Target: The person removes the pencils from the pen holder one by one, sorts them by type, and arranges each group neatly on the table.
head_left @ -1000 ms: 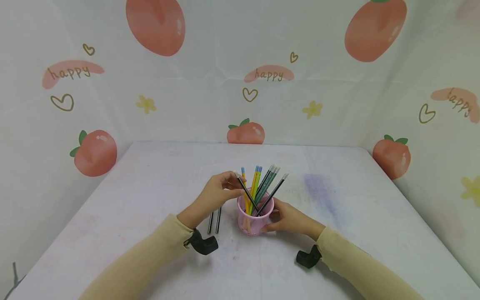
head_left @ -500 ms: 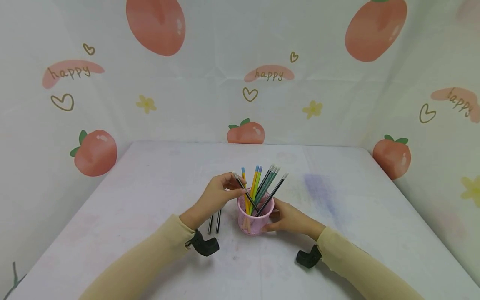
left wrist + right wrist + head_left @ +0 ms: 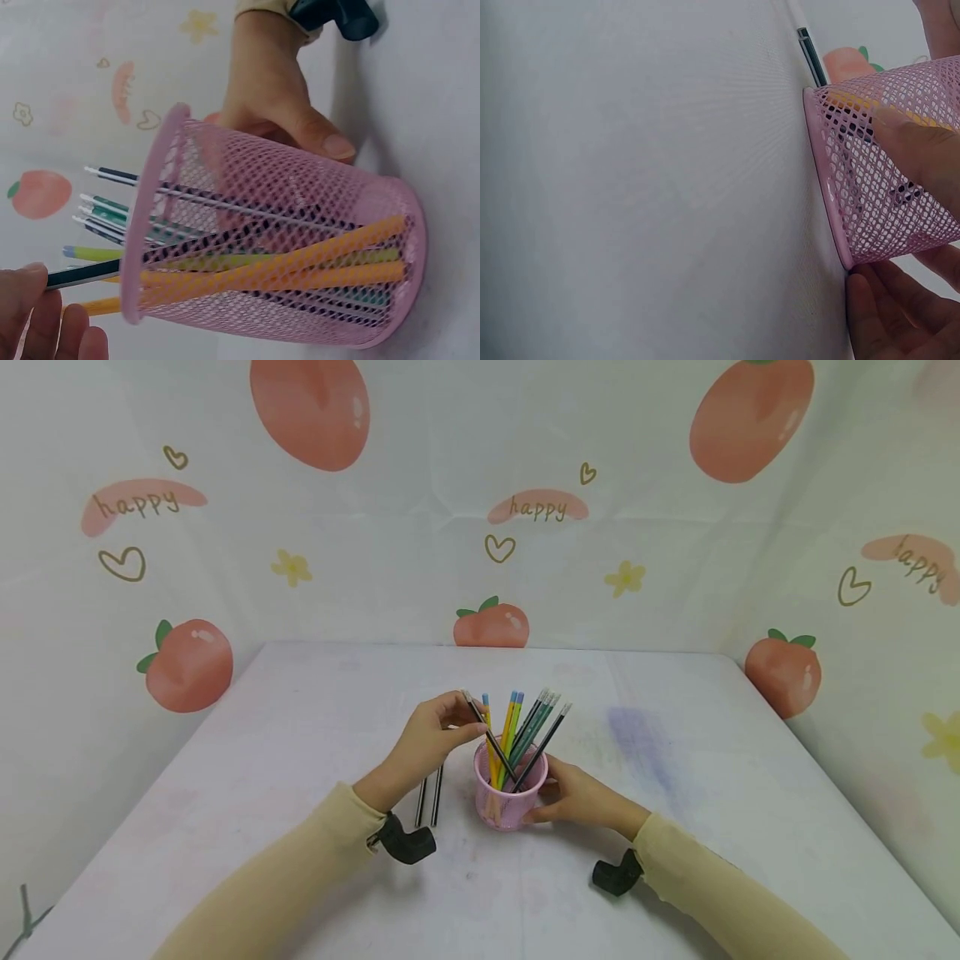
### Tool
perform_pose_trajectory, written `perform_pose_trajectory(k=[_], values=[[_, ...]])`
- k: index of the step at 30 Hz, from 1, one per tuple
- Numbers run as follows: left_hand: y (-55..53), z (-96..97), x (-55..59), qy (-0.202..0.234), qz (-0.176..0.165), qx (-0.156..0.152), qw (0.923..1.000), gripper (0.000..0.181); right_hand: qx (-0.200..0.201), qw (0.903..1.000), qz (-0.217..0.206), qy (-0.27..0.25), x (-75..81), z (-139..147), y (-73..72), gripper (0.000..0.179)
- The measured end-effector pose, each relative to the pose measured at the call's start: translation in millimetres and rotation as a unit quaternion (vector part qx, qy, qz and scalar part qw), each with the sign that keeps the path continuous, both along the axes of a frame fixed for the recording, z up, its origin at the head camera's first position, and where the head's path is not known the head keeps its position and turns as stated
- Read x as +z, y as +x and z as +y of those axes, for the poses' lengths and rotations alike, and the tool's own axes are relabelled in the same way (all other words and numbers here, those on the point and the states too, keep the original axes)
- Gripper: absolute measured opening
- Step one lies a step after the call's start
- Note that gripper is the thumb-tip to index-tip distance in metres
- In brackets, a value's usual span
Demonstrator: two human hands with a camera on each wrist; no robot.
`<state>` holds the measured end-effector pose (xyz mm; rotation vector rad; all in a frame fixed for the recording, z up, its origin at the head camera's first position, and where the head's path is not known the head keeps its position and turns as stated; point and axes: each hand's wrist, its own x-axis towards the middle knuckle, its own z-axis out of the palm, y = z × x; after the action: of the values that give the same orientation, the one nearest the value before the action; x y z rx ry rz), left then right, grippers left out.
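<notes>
A pink mesh pencil cup (image 3: 512,814) stands upright on the table with several pencils in it: yellow, lime, dark green and black ones. My left hand (image 3: 426,739) pinches a black pencil (image 3: 86,274) near its upper end, between thumb and fingers. That pencil slants down into the cup, its lower part inside the mesh in the left wrist view. On the cup's other side, my right hand (image 3: 588,795) grips the wall low down. Its thumb (image 3: 909,144) lies on the mesh in the right wrist view, with the other fingers round the far side.
Two black pencils (image 3: 437,802) lie side by side on the white table (image 3: 300,860), left of the cup and partly hidden by the left forearm. A white cloth backdrop (image 3: 405,560) with printed fruit rises behind the table and at both sides.
My left hand has risen slightly with the black pencil, drawing it a little up and left. A black pencil at the cup's right has shifted slightly left. My right hand stays on the cup.
</notes>
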<state>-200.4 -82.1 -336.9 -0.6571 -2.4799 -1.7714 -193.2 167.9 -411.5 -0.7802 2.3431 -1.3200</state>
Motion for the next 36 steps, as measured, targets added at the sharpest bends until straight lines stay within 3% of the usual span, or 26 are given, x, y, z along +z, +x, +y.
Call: perform_pose_trajectory(k=[11, 19, 24, 30, 36], values=[[-5.5, -9.3, 19.7, 0.076, -0.016, 0.008, 0.9969, 0.023, -0.006, 1.0000, -0.003, 0.007, -0.1, -0.1, -1.6, 0.089], [-8.5, -21.1, 35.5, 0.163, -0.020, -0.007, 0.9864, 0.022, -0.005, 0.9999, 0.006, 0.012, -0.4, 0.7, -1.7, 0.090], [-10.7, -29.9, 45.7, 0.194, -0.025, 0.001, 0.9807, 0.020, 0.002, 0.9999, 0.015, 0.009, -0.4, 1.7, -1.3, 0.082], [-19.0, -41.8, 53.6, 0.209, -0.041, 0.031, 0.9766, 0.025, -0.004, 0.9999, 0.004, 0.011, 0.2, 1.1, -0.2, 0.083], [-29.7, -56.0, 49.1, 0.186, -0.077, 0.062, 0.9776, 0.038, -0.005, 0.9998, 0.010, 0.016, 0.6, 0.9, 0.0, 0.083]])
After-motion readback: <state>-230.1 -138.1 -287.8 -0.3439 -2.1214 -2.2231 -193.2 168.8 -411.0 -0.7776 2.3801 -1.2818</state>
